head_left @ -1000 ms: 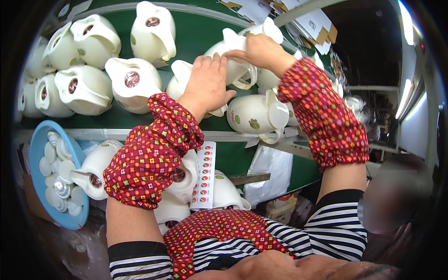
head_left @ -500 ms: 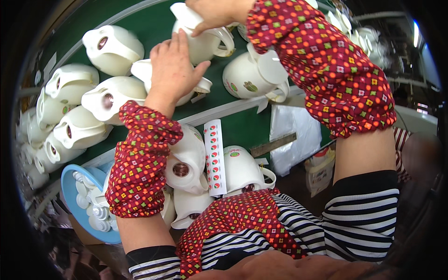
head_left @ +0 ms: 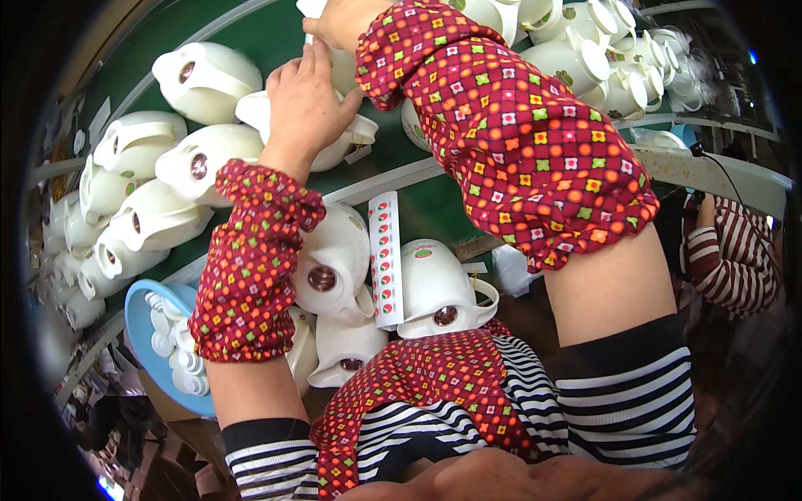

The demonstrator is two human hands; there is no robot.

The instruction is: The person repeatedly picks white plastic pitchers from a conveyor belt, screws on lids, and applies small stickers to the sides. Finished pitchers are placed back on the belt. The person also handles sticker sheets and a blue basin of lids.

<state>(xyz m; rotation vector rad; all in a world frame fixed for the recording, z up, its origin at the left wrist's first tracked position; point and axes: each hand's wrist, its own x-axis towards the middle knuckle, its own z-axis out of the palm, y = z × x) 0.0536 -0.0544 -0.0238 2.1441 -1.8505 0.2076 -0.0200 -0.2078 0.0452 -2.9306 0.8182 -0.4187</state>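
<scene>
My right hand [head_left: 349, 21] grips the top of a white thermos jug [head_left: 342, 72] at the far edge of the view; the sleeve hides part of it. Against that jug's near side rest the stretched fingers of my left hand [head_left: 305, 108], thumb apart. Under my left hand and wrist stands another white jug [head_left: 255, 110], its spout to the left and handle to the right. Left of it several more white jugs [head_left: 209, 79] lie or stand, dark shiny openings showing. Near my apron are further jugs [head_left: 334, 250], with a strip of round red-green stickers [head_left: 385, 250] laid across them.
A blue basin [head_left: 138, 342] of white round caps [head_left: 180, 334] stands at the lower left. More white jugs with handles [head_left: 576, 63] crowd the far right of the green work surface [head_left: 426, 213]. At the right, another person's striped sleeve [head_left: 723, 259] shows beside a pale rail.
My right hand and sleeve have moved left, now covering most of the jug on the right. My left hand stays against the far jug. The view has shifted slightly, showing more jugs at right.
</scene>
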